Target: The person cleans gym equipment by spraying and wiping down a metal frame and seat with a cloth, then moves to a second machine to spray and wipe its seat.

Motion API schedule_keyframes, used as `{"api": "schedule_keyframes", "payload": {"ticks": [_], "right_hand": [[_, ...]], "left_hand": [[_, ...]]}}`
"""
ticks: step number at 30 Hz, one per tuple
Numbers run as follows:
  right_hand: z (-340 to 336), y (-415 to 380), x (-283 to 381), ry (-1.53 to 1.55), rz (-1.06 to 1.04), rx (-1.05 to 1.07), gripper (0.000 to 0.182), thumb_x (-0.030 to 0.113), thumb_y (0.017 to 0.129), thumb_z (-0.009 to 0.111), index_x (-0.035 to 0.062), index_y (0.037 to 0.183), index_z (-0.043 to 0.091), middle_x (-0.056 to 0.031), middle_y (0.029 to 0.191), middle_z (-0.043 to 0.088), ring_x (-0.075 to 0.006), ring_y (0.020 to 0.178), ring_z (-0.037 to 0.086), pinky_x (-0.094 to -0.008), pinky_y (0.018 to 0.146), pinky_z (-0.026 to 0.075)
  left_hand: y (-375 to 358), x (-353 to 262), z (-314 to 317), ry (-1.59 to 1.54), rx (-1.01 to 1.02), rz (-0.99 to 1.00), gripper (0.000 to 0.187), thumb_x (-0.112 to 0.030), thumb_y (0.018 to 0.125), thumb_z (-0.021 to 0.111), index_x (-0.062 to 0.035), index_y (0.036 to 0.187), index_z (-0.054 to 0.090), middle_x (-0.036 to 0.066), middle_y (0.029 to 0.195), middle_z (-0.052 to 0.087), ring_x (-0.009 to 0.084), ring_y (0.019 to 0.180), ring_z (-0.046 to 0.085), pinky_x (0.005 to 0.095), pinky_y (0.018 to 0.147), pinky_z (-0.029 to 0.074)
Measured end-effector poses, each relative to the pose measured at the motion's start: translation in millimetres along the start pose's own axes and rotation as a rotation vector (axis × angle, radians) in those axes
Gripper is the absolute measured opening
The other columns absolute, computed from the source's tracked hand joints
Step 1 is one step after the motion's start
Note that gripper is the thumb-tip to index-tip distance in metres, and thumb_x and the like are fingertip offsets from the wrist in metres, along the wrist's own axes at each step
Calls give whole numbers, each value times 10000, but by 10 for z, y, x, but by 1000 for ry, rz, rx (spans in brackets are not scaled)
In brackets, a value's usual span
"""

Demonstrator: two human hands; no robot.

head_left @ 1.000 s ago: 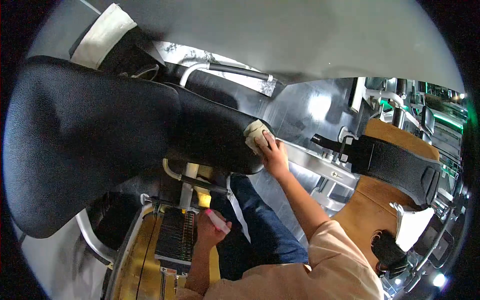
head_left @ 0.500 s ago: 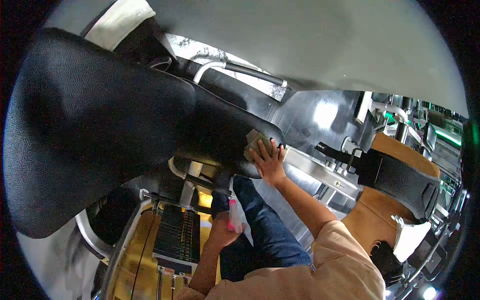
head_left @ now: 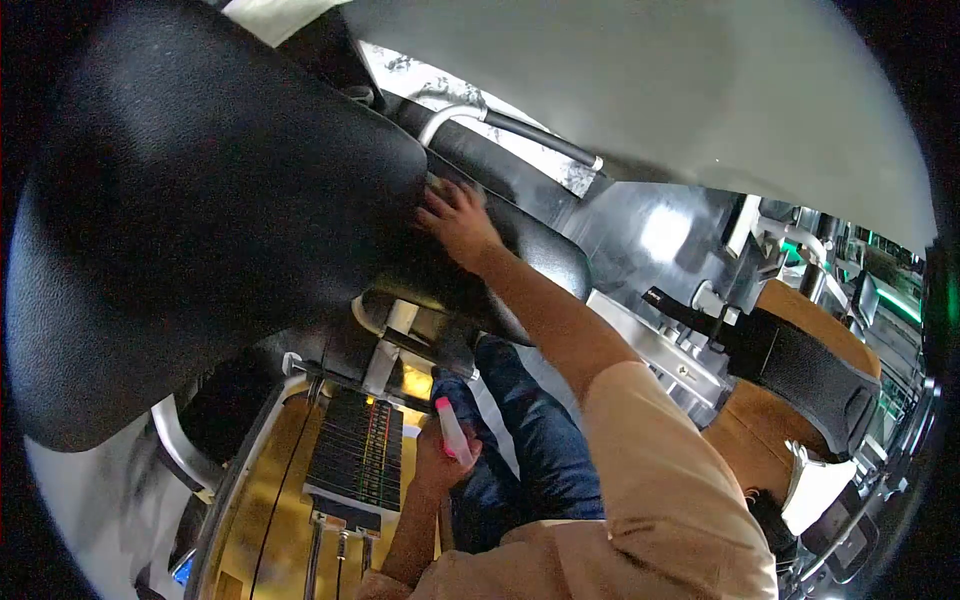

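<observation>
My right hand [head_left: 460, 222] presses on the black padded seat [head_left: 545, 255] of an exercise machine, at the crease where it meets the large black backrest pad [head_left: 250, 190]. Under the slightly blurred fingers is a greyish cloth [head_left: 434, 182], mostly hidden by the hand. Low in front of my body, my left hand [head_left: 440, 458] is wrapped around a small translucent bottle with pink ends [head_left: 453, 430], held upright at a tilt above my jeans.
Beside my left forearm stands a black weight stack [head_left: 352, 450] inside a yellowish-lit frame. A silver handle with a black grip [head_left: 540, 138] rises beyond the seat. To the right are a metal beam [head_left: 660, 350] and a brown pad with a black band [head_left: 800, 360].
My right hand has slid with the cloth from the seat's front end back to the backrest. My left hand still grips the bottle, a little lower and tilted the other way.
</observation>
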State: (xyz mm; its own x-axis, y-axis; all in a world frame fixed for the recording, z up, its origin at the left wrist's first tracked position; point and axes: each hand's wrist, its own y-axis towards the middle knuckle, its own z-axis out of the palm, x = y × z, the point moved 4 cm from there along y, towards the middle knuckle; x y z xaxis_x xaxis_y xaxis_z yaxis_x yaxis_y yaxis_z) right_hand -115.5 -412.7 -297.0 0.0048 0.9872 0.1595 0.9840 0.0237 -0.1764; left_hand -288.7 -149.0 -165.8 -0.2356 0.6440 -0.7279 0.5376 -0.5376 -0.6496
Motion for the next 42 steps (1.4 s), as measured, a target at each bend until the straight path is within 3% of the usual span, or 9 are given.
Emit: {"api": "schedule_keyframes", "payload": {"ticks": [2,9,12,17,21,27,32,36,42], "right_hand": [[-107,-587,-197,90,24,-98,530,190,883,510,267,1404,450,-65,1452,423,-359,1252,443,-573,1049,332],[-270,-2727,-968,87,491,203,519,79,829,551,160,1340,508,-134,1225,588,-343,1025,566,-399,855,457],[-107,-3208,-1189,314,529,6,394,98,906,499,113,1299,512,-176,1103,621,-398,970,567,-480,823,456],[-179,-2673,-1265,297,598,-338,307,158,933,523,16,1206,507,-242,890,618,-454,745,578,-543,646,447],[203,-1332,-1127,336,758,86,349,186,913,474,103,1251,500,-197,877,653,-408,821,635,-516,710,494],[54,-67,-789,518,650,73,403,226,903,502,167,1302,511,-179,1115,640,-379,1037,609,-493,881,487],[-24,-889,-1054,426,564,85,405,150,866,520,129,1270,522,-164,1127,629,-354,1021,613,-459,868,497],[179,-2171,-1435,279,467,-52,291,152,875,543,103,1161,575,-162,949,667,-368,838,645,-427,787,514],[295,-3338,-1414,1010,1296,-8,299,204,909,518,120,1175,624,-81,768,660,-217,662,637,-371,603,517]], "left_hand": [[-65,544,220,-590,41,-300,232,-145,697,756,-47,844,606,60,687,604,208,660,643,336,604,519],[-167,301,306,-1042,172,-277,412,-194,824,696,2,1171,588,19,737,603,144,700,622,305,621,515],[-157,-71,206,-522,146,244,518,-229,893,653,-8,1336,502,37,785,599,147,697,606,298,630,515],[-248,90,558,-1027,380,-191,538,-178,894,661,-21,1375,478,43,827,602,148,762,599,333,752,512],[-325,295,841,-837,535,-141,447,-141,902,637,-1,1311,524,78,913,647,162,722,625,332,729,515],[-303,4,792,-775,653,-319,558,-232,920,631,-37,1391,405,74,869,635,165,713,633,325,706,520],[-332,-12,714,-705,635,-497,719,-322,902,666,-70,1453,278,38,769,581,160,685,611,312,682,516],[-98,61,597,-796,370,-249,584,-280,882,700,-71,1329,388,31,742,558,156,664,590,313,659,505],[237,-66,489,-880,174,-242,352,-120,858,696,-63,1129,480,23,709,553,148,661,592,300,620,488]]}}
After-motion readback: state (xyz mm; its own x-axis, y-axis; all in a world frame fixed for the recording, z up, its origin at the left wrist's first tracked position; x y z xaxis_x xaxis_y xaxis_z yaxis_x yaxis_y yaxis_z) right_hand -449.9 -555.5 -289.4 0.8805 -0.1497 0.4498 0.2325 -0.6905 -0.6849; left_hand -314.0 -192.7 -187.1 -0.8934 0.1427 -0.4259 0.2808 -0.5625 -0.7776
